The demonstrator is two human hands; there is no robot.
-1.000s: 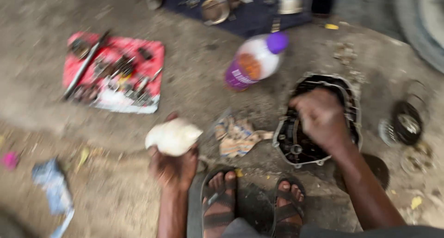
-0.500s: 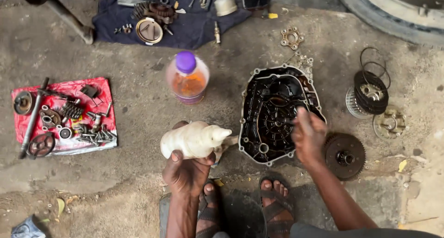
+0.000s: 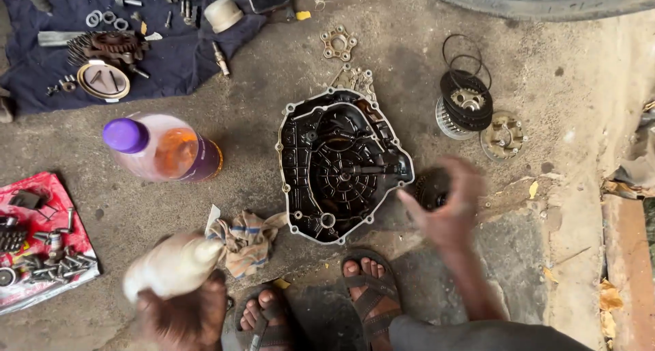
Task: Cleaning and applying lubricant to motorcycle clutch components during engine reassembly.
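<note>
On the concrete floor (image 3: 518, 64) one black engine cover (image 3: 341, 163) lies open-side up, just ahead of the person's two sandalled feet. A dark blue cloth (image 3: 170, 57) at the top left carries washers, bolts, a gear and a round metal dish. One red sheet (image 3: 41, 255) at the left edge holds a heap of small bolts and nuts. One plastic bottle (image 3: 164, 150) with a purple cap and orange liquid stands between the cloth and the cover. One stack of clutch plates (image 3: 464, 105) and one round plate (image 3: 503, 136) sit to the right of the cover, and a crumpled rag (image 3: 242, 238) lies touching its lower left corner.

The left hand (image 3: 181, 317) is clenched around a white wad of cloth (image 3: 170, 266), held above the floor beside the rag. The right hand (image 3: 447, 208) hovers spread and blurred just right of the cover, over a dark round part (image 3: 430, 187); whether it touches that part cannot be told.

Half a second earlier the right hand rested on the cover's right edge; now it is off it. The wad has dropped lower and further left.
</note>
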